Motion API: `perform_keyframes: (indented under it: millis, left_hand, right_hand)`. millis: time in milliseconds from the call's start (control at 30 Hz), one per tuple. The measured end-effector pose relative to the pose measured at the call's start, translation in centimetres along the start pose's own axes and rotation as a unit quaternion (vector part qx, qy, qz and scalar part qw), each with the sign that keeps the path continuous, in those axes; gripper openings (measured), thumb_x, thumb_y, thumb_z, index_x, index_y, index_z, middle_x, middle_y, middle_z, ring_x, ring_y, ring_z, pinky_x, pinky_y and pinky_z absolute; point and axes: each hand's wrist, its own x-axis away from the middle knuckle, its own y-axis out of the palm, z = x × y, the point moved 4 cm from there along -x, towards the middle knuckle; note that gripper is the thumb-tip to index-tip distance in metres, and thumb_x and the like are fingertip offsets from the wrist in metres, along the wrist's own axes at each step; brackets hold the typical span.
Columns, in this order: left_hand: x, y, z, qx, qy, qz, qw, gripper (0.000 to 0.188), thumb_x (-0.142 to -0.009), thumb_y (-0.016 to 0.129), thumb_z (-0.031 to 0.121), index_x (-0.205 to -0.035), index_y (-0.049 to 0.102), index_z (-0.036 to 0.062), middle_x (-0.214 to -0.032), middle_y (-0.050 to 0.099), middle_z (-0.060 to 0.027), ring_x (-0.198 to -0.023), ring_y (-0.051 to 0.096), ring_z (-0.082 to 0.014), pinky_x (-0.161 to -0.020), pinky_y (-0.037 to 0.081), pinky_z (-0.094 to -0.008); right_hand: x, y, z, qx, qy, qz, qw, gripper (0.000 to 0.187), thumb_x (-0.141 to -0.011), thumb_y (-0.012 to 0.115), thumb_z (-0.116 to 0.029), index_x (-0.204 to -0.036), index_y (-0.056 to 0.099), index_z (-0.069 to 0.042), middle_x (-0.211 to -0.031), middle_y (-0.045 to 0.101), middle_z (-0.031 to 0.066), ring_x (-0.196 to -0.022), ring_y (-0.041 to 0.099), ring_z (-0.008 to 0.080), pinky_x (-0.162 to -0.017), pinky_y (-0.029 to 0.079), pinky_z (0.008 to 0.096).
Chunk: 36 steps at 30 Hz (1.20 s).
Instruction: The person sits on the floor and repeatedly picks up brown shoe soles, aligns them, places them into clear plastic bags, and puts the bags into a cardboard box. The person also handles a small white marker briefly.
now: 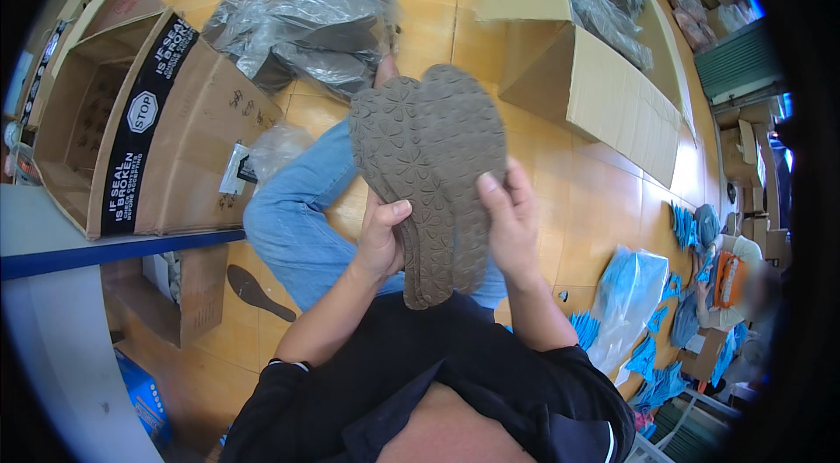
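A pair of grey-brown rubber shoe soles with a flower-pattern tread [430,174] is held upright, side by side, over the person's lap. The left hand [381,240] grips their lower left edge, thumb on the tread; the right hand [510,222] clasps the right edge. Beyond lie plastic-wrapped grey insoles [315,25] and an open cardboard box [149,126] on the floor.

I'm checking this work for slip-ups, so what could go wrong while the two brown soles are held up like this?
1. The two brown soles overlap and are gripped only near their lower ends by the left hand and right hand; one could slide out and drop onto the lap.
2. A loose dark sole lies on the floor by the person's left leg and could be stepped on.
3. The bagged grey soles lie close ahead and might get mixed in.
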Motion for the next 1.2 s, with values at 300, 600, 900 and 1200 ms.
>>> perform_keyframes:
  millis: [300,600,900,1200]
  left_hand:
    - [-1.6,-0.9,-1.4,0.037,-0.039,-0.032,0.998,0.063,-0.082,0.062,0.020,-0.135,0.035,0.0000,-0.121,0.055,-0.0149,-0.106,0.061,-0.0238,-0.089,0.054,-0.0375]
    - [-2.1,-0.7,-2.7,0.006,-0.036,-0.038,0.999,0.056,-0.085,0.062,0.019,-0.133,0.040,0.0011,-0.121,0.057,-0.0141,-0.110,0.060,-0.0240,-0.091,0.053,-0.0398]
    - [-0.2,-3.2,0.4,-0.016,0.027,0.001,1.000,0.059,-0.085,0.063,0.025,-0.134,0.041,-0.0005,-0.124,0.057,-0.0158,-0.112,0.059,-0.0263,-0.090,0.055,-0.0433]
    - [0.0,-1.8,1.2,-0.020,0.026,-0.035,0.999,0.061,-0.080,0.062,0.015,-0.134,0.040,-0.0014,-0.124,0.056,-0.0158,-0.112,0.058,-0.0252,-0.091,0.053,-0.0362]
  right_hand:
    - [8.4,-19.5,6.9,0.146,0.072,0.351,0.922,0.044,-0.099,0.050,-0.016,-0.139,0.041,0.000,-0.114,0.061,0.0101,-0.099,0.059,0.0152,-0.089,0.047,0.0301]
    - [4.0,-10.6,7.1,0.114,0.089,0.104,0.984,0.046,-0.096,0.058,-0.022,-0.135,0.047,-0.001,-0.118,0.058,0.0137,-0.105,0.056,0.0156,-0.084,0.047,0.0274]
    - [-1.7,-3.5,3.1,-0.021,0.116,0.191,0.975,0.033,-0.097,0.041,-0.003,-0.130,0.043,-0.002,-0.112,0.058,0.0090,-0.100,0.056,0.0102,-0.086,0.046,0.0259]
    - [0.4,1.1,2.4,0.286,-0.073,0.019,0.955,0.034,-0.090,0.060,-0.013,-0.122,0.061,-0.001,-0.092,0.052,0.0089,-0.088,0.052,0.0170,-0.078,0.043,0.0256]
